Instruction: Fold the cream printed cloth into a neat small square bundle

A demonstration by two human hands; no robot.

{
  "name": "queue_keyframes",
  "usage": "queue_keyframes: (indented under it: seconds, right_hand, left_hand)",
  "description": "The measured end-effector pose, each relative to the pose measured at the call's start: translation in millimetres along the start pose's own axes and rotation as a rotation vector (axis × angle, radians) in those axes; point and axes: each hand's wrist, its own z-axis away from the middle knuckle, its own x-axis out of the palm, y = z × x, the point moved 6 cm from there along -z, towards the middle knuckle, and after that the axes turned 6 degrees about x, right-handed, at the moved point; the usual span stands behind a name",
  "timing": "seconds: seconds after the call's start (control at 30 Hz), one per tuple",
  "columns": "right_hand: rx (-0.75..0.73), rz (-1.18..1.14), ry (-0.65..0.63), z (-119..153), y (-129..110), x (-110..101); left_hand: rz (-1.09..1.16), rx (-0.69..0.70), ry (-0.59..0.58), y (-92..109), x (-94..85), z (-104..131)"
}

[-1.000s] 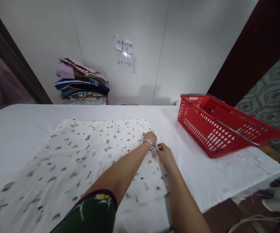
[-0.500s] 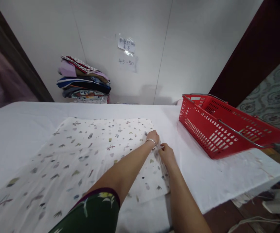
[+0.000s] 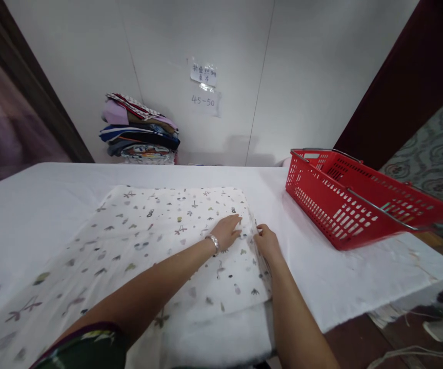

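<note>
A white cloth with small printed plants and shapes [image 3: 144,225] lies spread over the table, its right edge in folded layers. Flat on top of it, near that edge, rests my left hand [image 3: 226,233], fingers stretched out and a bracelet at the wrist. At the right edge, my right hand [image 3: 266,243] has its fingers closed on the cloth's layered border. The tips of those fingers are partly hidden by the edge.
A red plastic basket [image 3: 321,205] with metal handles stands on the white-covered table [image 3: 309,287] to the right. Folded fabrics [image 3: 140,130] are stacked by the wall at the back left. Paper signs [image 3: 205,87] hang on the wall.
My left hand has left the cloth's right edge and moved left and slightly nearer, now flat on the surface. The right hand stays at the edge.
</note>
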Motion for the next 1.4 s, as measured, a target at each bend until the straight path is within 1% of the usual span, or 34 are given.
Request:
queue_keyframes:
  seconds: [0.07, 0.1, 0.17, 0.23, 0.33, 0.4, 0.43, 0.5, 0.57, 0.63, 0.73, 0.83, 0.9, 1.03, 1.17, 1.4]
  right_hand:
    - [0.009, -0.012, -0.006, -0.9, 1.5, 0.4]
    - [0.011, -0.019, -0.007, -1.7, 2.6, 0.9]
    - [0.006, -0.042, -0.004, -3.6, 5.4, 2.5]
    - [-0.001, -0.072, 0.004, -5.7, 8.7, 4.6]
    - [0.002, -0.094, 0.008, -8.5, 13.4, 8.0]
    - [0.006, -0.091, 0.008, -9.9, 15.3, 9.1]
    - [0.008, -0.089, 0.007, -10.6, 16.0, 8.9]
    - [0.011, -0.082, 0.000, -12.0, 17.0, 7.5]
    - [0.010, -0.067, -0.012, -13.7, 17.5, 4.7]
    - [0.004, -0.042, -0.007, -15.7, 16.9, 0.1]
    - [-0.017, 0.016, 0.050, -18.4, 12.6, -8.0]
    - [-0.034, 0.080, 0.097, -19.4, 4.1, -10.7]
    - [-0.035, 0.116, 0.106, -19.6, -2.2, -8.8]
    - [-0.012, 0.178, 0.114, -20.6, -10.2, -2.5]
    - [0.004, 0.217, 0.114, -24.2, -9.7, 1.3]
    - [-0.015, 0.256, 0.095, -32.9, -7.2, 0.1]
  left_hand:
    - [-0.139, 0.046, -0.069, -3.7, 6.2, 19.2]
    - [-0.181, 0.045, -0.100, -6.1, 10.0, 25.8]
    - [-0.223, 0.035, -0.150, -9.1, 16.3, 32.1]
    - [-0.238, 0.024, -0.177, -8.9, 18.0, 31.3]
    - [-0.189, 0.007, -0.216, -3.9, 11.9, 29.5]
    - [-0.132, -0.003, -0.228, 0.6, 2.3, 36.7]
    - [-0.112, 0.000, -0.228, 2.7, -3.5, 44.2]
    - [-0.111, 0.023, -0.223, 4.7, -15.1, 66.9]
    - [-0.152, 0.044, -0.216, 0.6, -24.4, 97.8]
    - [-0.216, 0.041, -0.184, -10.7, -31.9, 131.4]
    - [-0.305, -0.004, -0.097, -33.8, -39.5, 175.1]
    - [-0.343, -0.081, -0.033, -51.8, -41.7, 200.6]
    - [-0.339, -0.105, -0.010, -55.2, -41.6, 206.8]
    - [-0.335, -0.126, -0.007, -53.0, -41.1, 206.7]
    - [-0.331, -0.113, 0.002, -53.6, -40.7, 206.0]
    - [-0.313, -0.097, 0.017, -57.5, -40.3, 207.2]
